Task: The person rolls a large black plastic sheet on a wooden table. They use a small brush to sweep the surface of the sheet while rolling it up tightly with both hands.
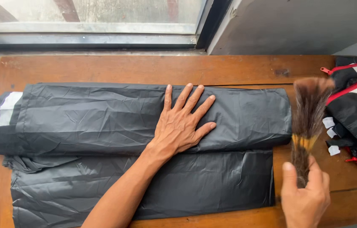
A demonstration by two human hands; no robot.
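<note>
Left hand: the left hand (183, 122) lies flat, fingers spread, palm down on the upper fold of the black garment (102, 122), holding nothing, only pressing.
Right hand: the right hand (306, 194) is closed round the stem of a feather duster (307, 116), thumb up along it, the brown tuft blurred above the garment's right end.
Garment: thin, shiny black material, like a rain jacket or poncho, folded in long bands across the wooden table (144, 67); a pale strip (8, 107) shows at its left end.
Handling: I'd judge it light, limp and slippery, apt to slide out of its folds unless pinned flat; best taken by a folded edge or held down with a flat palm, as now.
Duster: looks light and soft at the tuft, with a yellow band midway; gripped low on the stem.
Bag: a black bag with red zip trim (356, 109) sits at the table's right edge, partly out of view; white tabs lie beside it. Whether it is open, and what is inside, I cannot tell.
Behind: a window sill runs along the far side of the table.
</note>
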